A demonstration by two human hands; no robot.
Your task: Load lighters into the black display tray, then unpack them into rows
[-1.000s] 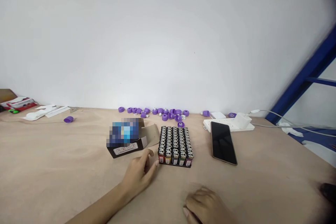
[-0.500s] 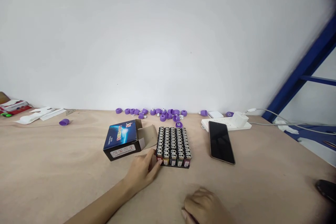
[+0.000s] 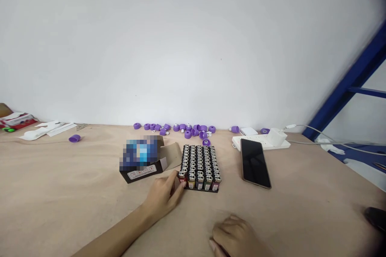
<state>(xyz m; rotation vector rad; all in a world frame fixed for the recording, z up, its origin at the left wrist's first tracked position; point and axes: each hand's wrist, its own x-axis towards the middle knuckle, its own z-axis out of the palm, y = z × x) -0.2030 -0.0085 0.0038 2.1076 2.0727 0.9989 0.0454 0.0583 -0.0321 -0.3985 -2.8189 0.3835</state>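
Rows of lighters stand upright, packed in a black tray in the middle of the table. My left hand is at the tray's front left corner, thumb and fingers pinched on the red lighter there. To the left of the tray lies a dark blue lighter box on its side, its cardboard flap spread toward the lighters. My right hand rests on the table nearer to me, fingers curled in, with nothing visible in them. Its edges are slightly blurred.
Purple caps lie scattered along the wall. On the right are a phone, a white power strip and cables. White paper strips lie at the far left, and a dark object sits at the right edge.
The whole view has shifted very slightly. My left hand stays at the red lighter, and my right hand keeps its curled pose on the table.
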